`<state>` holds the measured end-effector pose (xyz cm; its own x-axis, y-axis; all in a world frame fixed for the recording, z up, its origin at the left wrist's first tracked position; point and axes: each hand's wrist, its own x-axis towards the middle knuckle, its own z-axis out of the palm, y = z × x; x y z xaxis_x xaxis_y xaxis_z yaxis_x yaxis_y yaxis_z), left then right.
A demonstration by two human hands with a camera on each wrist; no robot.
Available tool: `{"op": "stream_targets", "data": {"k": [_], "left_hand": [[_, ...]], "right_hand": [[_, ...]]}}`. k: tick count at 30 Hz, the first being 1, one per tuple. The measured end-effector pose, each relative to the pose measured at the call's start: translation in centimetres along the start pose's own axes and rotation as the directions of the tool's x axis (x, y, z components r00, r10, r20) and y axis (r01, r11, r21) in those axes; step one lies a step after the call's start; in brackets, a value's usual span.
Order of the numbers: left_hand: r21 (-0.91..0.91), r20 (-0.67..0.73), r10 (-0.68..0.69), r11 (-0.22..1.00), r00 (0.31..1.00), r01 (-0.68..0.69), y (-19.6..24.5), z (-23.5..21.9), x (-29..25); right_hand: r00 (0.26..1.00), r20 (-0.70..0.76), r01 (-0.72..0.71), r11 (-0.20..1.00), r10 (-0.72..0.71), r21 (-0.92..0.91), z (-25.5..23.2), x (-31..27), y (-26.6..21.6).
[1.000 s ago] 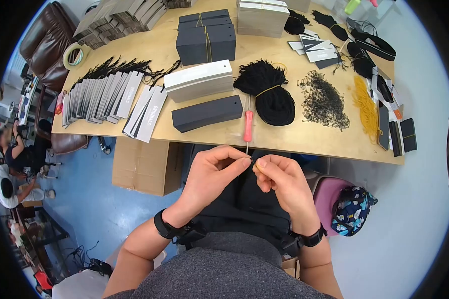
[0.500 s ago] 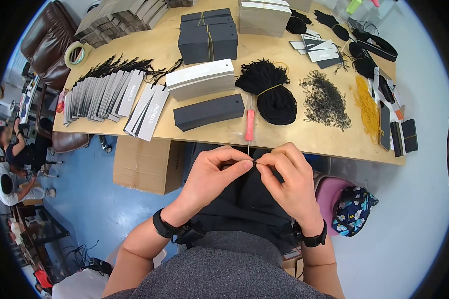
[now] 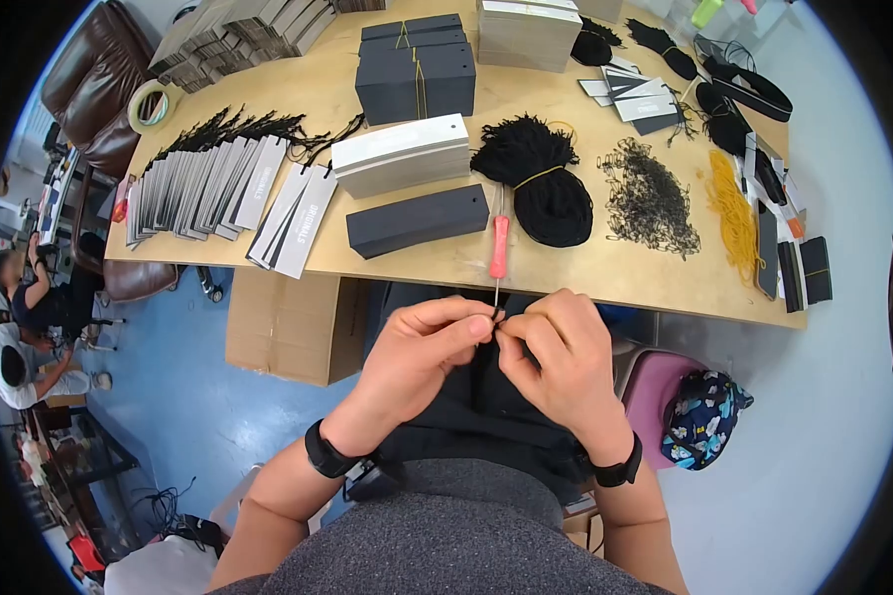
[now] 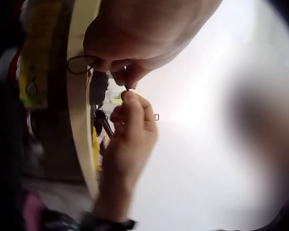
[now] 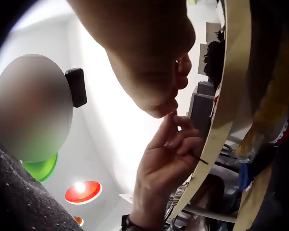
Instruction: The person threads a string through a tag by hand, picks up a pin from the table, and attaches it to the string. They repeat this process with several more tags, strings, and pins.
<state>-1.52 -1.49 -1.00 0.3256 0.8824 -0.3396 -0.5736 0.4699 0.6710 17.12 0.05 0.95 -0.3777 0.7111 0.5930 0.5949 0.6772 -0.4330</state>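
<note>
At the table's front edge, my left hand [image 3: 422, 347] and right hand [image 3: 561, 362] meet fingertip to fingertip. Between thumb and index finger, the left hand pinches a thin black cord [image 3: 496, 315]; a loop of this cord [image 4: 79, 65] sticks out beside it in the left wrist view. My right hand pinches the cord right beside the left fingertips. Just beyond them lies a red-handled tool [image 3: 499, 248], its thin metal shaft pointing over the edge towards the hands. Fingers hide most of the cord where the hands meet.
Behind the tool are a dark tag stack [image 3: 417, 220], a white tag stack [image 3: 402, 159] and a black cord bundle [image 3: 554, 208]. Small black clips [image 3: 650, 203] and yellow strings [image 3: 729, 218] lie right. Strung tags [image 3: 203, 188] fan out left. A carton [image 3: 288, 327] stands below.
The right hand has turned over, its knuckles now facing up, after drawing slightly right and coming back in against the left fingertips. The left hand stays nearly in place, still pinching the cord.
</note>
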Motion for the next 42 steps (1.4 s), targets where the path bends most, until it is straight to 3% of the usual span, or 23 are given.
{"op": "stream_targets", "data": {"k": [1, 2, 3, 4, 5, 6, 7, 9, 10, 11, 12, 13, 16, 20, 22, 23, 25, 32, 35, 37, 38, 40, 42], "left_hand": [[-0.001, 0.001, 0.000, 1.000, 1.000, 0.000, 0.1, 0.1, 0.1], [0.472, 0.055, 0.291, 0.836, 0.955, -0.281, 0.3, 0.3, 0.2], [0.794, 0.240, 0.494, 0.396, 0.836, -0.462, 0.5, 0.6, 0.3], [0.793, 0.245, 0.489, 0.397, 0.837, -0.463, 0.5, 0.8, 0.1], [0.839, 0.300, 0.504, 0.265, 0.810, -0.475, 0.5, 0.9, -0.2], [0.869, 0.355, 0.514, 0.126, 0.781, -0.478, 0.6, 1.1, -0.4], [0.870, 0.355, 0.515, 0.125, 0.780, -0.478, 0.9, 1.3, -0.5], [0.853, 0.428, 0.515, 0.043, 0.743, -0.521, 1.4, 1.5, -0.5], [0.854, 0.425, 0.517, 0.044, 0.743, -0.519, 1.6, 1.4, -0.4], [0.820, 0.329, 0.440, 0.306, 0.836, -0.484, 1.8, 1.2, -0.3], [0.736, 0.253, 0.329, 0.544, 0.910, -0.402, 1.9, 1.1, -0.3], [0.737, 0.253, 0.329, 0.544, 0.910, -0.402, 1.9, 1.1, -0.4], [0.472, 0.144, 0.090, 0.869, 0.985, -0.148, 1.9, 1.3, -0.5], [0.488, 0.122, 0.033, 0.868, 0.992, -0.089, 2.3, 0.9, -0.5], [0.451, 0.112, 0.005, 0.891, 0.994, -0.055, 2.3, 0.8, -0.4], [0.451, 0.112, 0.006, 0.891, 0.994, -0.057, 2.3, 0.7, -0.4], [0.441, 0.114, -0.019, 0.897, 0.993, -0.034, 2.3, 0.7, -0.4], [0.465, 0.084, -0.033, 0.885, 0.996, -0.010, 2.9, 0.9, -1.1], [0.580, 0.044, 0.022, 0.814, 0.999, -0.044, 2.6, 1.5, -1.2], [0.848, 0.169, 0.306, 0.439, 0.937, -0.297, 2.0, 1.7, -1.1], [0.848, 0.173, 0.304, 0.437, 0.937, -0.299, 1.7, 1.9, -1.1], [0.902, 0.250, 0.519, 0.182, 0.817, -0.392, 1.0, 2.3, -1.2], [0.899, 0.274, 0.560, 0.138, 0.782, -0.415, 1.0, 2.1, -0.9]], "right_hand": [[0.999, 0.006, -0.045, 0.997, 0.045, 0.068, -0.1, 0.0, -0.3], [0.999, 0.006, -0.046, 0.997, 0.046, 0.067, -0.4, -0.1, -0.4], [0.986, 0.070, -0.160, 0.979, 0.152, 0.127, -0.7, -0.3, -0.6], [0.957, 0.138, -0.277, 0.944, 0.254, 0.179, -0.9, -0.4, -0.7], [0.956, 0.136, -0.281, 0.943, 0.259, 0.177, -1.2, -0.5, -0.9], [0.903, 0.218, -0.423, 0.855, 0.371, 0.299, -1.4, -0.5, -1.0], [0.833, 0.313, -0.552, 0.731, 0.457, 0.400, -1.6, -0.4, -1.1], [0.836, 0.302, -0.548, 0.724, 0.458, 0.418, -2.0, -0.2, -1.1], [0.838, 0.291, -0.546, 0.717, 0.462, 0.434, -2.2, -0.1, -1.1], [0.838, 0.295, -0.545, 0.717, 0.459, 0.434, -2.1, 0.1, -1.2], [0.894, 0.215, -0.448, 0.788, 0.392, 0.424, -2.0, 0.4, -1.4], [0.938, 0.135, -0.346, 0.848, 0.319, 0.402, -2.0, 0.5, -1.4], [0.957, 0.205, -0.263, 0.913, 0.206, 0.312, -2.5, 0.1, 0.0], [0.958, 0.175, -0.273, 0.911, 0.228, 0.310, -2.7, 0.4, -0.3], [0.991, 0.099, -0.105, 0.968, 0.085, 0.226, -2.6, 0.9, -0.3], [0.992, 0.099, -0.104, 0.968, 0.083, 0.227, -2.6, 1.2, -0.1], [0.987, 0.138, 0.061, 0.989, -0.080, 0.133, -2.7, 1.7, 0.3], [0.981, 0.176, 0.065, 0.989, -0.087, 0.131, -2.7, 1.6, -0.2], [0.981, 0.159, 0.090, 0.990, -0.107, 0.111, -2.0, 1.1, 0.3], [0.972, 0.202, 0.114, 0.993, -0.120, 0.041, -1.6, 1.3, 0.4], [0.973, 0.199, 0.112, 0.993, -0.118, 0.039, -1.4, 1.4, 0.5], [0.974, 0.212, 0.081, 0.996, -0.086, 0.030, -0.9, 1.4, 0.8], [0.990, 0.126, 0.055, 0.998, -0.059, 0.034, -0.4, 1.2, 0.8]]}}
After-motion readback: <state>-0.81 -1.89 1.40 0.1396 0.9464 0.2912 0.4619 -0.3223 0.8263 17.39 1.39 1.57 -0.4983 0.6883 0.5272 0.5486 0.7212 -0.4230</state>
